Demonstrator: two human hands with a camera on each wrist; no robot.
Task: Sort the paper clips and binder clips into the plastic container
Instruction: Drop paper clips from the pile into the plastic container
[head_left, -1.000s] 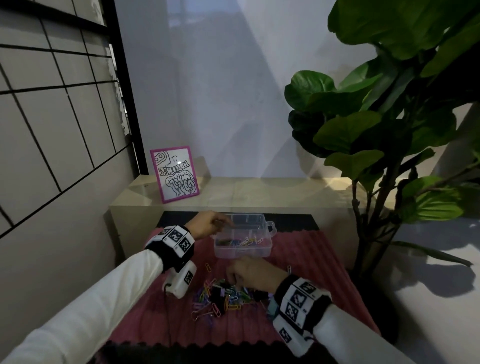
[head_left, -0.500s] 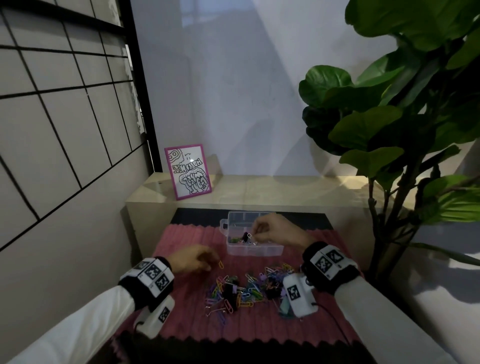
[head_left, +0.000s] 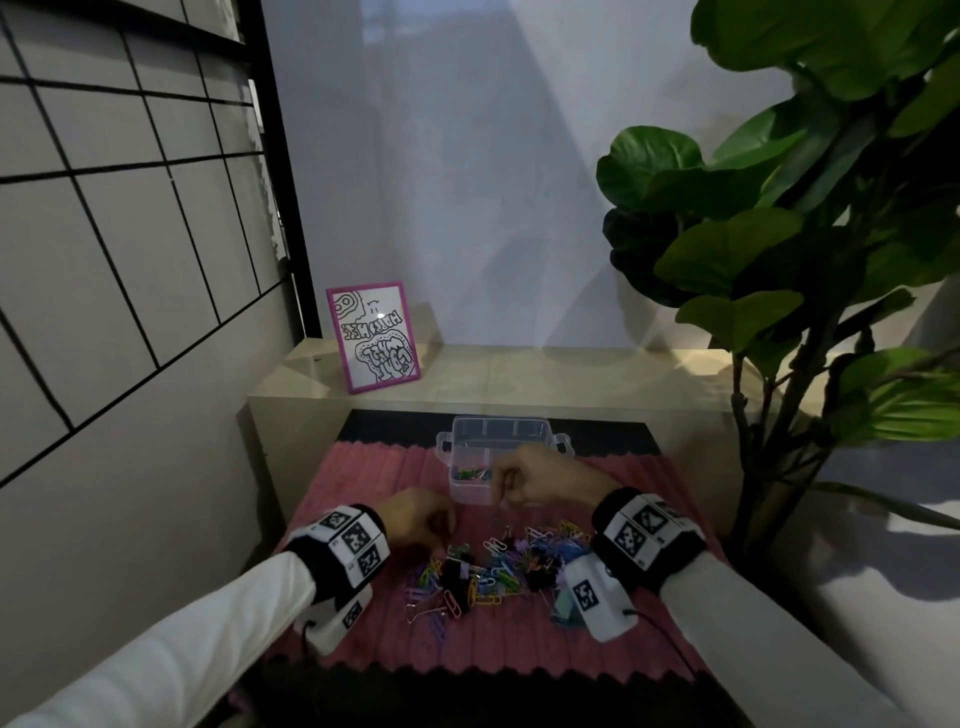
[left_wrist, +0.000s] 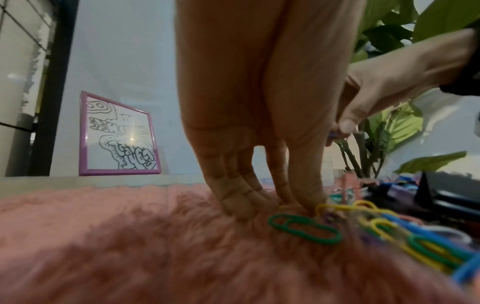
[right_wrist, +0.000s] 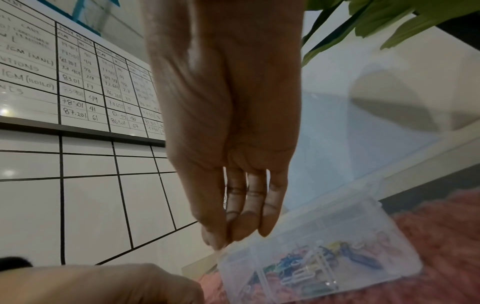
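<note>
Head view: plastic container (head_left: 470, 475) long axis left-right.

The head camera looked forward and down from above onto the pink mat (head_left: 363, 483), both hands and the plastic container (head_left: 498, 441). The left wrist camera sat almost on the mat, facing along the fingers (left_wrist: 241, 197) toward the framed picture (left_wrist: 116, 135). The right wrist camera hung higher, looking down past its fingers (right_wrist: 244, 216) at the container, which the head view shared.
</note>
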